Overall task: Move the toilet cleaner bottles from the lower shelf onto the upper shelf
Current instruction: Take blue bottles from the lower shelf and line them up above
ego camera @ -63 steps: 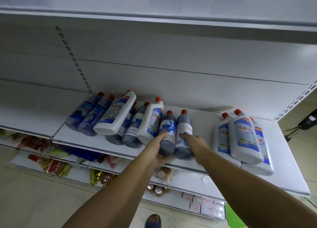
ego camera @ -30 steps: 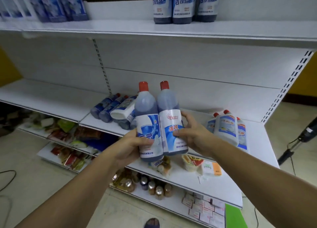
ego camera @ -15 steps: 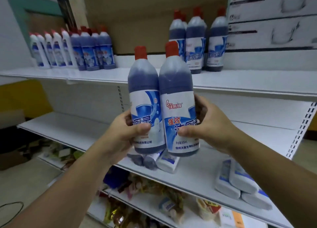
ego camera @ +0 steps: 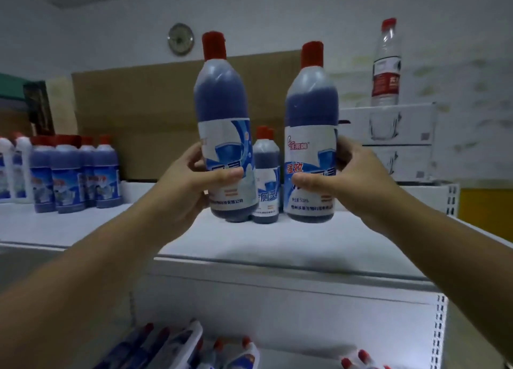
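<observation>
Head cam has you holding two toilet cleaner bottles, one per hand, right in the centre of the frame over the upper shelf (ego camera: 277, 241). Your left hand (ego camera: 191, 180) is wrapped round the label of the left bottle (ego camera: 222, 113), thumb across the front and fingers curled behind. That one tips a bit to the left at the cap. Your right hand (ego camera: 352, 180) grips the right bottle (ego camera: 311, 113) the same way, thumb on the label, and it stands upright. Both are dark blue with red caps.

Their bases are down at shelf level, but honestly I can't tell if they're touching it or sitting just above.

Between the two and further back, a shelved bottle (ego camera: 266, 157) stands upright. At the left edge there's a row of bottles (ego camera: 75, 174), upright on the same shelf. Along the bottom, more bottles (ego camera: 177, 349) lie on the lower shelf (ego camera: 299, 357). Upper right, a clear water bottle (ego camera: 386, 63) stands on a white box (ego camera: 402, 124), with brown cardboard (ego camera: 133, 113) behind, centre left.
</observation>
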Available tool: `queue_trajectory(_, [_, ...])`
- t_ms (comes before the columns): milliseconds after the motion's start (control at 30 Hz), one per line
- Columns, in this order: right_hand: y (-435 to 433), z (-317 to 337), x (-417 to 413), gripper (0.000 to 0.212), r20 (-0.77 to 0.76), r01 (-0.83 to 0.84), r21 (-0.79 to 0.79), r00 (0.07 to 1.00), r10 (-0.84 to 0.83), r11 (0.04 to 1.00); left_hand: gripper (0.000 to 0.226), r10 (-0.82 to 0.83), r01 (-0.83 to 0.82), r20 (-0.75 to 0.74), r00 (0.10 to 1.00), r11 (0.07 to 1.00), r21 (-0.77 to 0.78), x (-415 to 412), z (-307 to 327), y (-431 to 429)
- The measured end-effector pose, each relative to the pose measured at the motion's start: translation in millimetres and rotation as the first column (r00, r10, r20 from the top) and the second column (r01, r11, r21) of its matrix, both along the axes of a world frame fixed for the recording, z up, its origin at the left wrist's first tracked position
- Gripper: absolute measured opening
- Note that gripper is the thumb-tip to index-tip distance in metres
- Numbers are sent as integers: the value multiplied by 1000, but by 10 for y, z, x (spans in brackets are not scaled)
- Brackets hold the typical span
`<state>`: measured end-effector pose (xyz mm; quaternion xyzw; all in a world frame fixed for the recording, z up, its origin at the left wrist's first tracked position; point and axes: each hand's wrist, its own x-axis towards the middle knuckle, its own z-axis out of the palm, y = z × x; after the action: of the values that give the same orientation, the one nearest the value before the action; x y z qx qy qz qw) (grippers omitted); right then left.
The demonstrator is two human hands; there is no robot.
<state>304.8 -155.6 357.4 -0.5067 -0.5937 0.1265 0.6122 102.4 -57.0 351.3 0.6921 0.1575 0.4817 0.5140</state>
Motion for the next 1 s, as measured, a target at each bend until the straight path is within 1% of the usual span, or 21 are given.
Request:
queue_trajectory(167, [449, 183, 268, 70, -22, 171, 30, 985, -170, 985, 61, 66, -64, -41, 997, 997, 33, 165, 198, 525])
queue_trajectory(267, [789, 222, 373, 70, -22, 267, 13, 964, -267, 964, 50, 104, -101, -91, 990, 994, 46, 200, 145, 818])
queue_trajectory(367, [1113, 152, 446, 75, -9, 332, -24, 943, -332, 943, 45, 135, -122, -131, 982, 988, 99, 190, 34, 1085])
queue_trajectory(400, [1205, 97, 463, 77, -1, 346, -42, 938, -347, 937, 47, 134, -118, -139, 981, 986, 120, 183, -16, 1171])
queue_trajectory(533, [1447, -177, 515, 77, 6, 400, -99, 916, -401, 911, 71, 161, -135, -114, 980, 969, 207, 175, -248, 1459])
queue_trajectory(633, [1504, -282, 597, 71, -35, 401, -139, 912, -410, 905, 75, 169, -148, -85, 982, 965, 218, 233, -392, 1570])
queue_trajectory(700, [1518, -325, 643, 75, 5, 433, -153, 899, -437, 888, 76, 165, -143, -100, 981, 970, 196, 269, -456, 1625])
queue_trajectory(800, [1547, -384, 629, 83, 66, 467, -143, 884, -462, 873, 70, 155, -132, -136, 978, 977, 165, 252, -528, 1683])
queue_trajectory(833, [1551, -405, 608, 83, 75, 464, -139, 886, -458, 875, 70, 138, -110, -161, 977, 979, 171, 241, -541, 1683])
queue_trajectory(933, [1578, -468, 542, 80, 134, 447, -138, 893, -430, 884, 78, 112, -59, -251, 961, 976, 209, 218, -575, 1702])
queue_trajectory(1000, [1599, -487, 530, 76, 157, 445, -139, 892, -424, 884, 78, 98, -46, -265, 959, 980, 195, 218, -585, 1733])
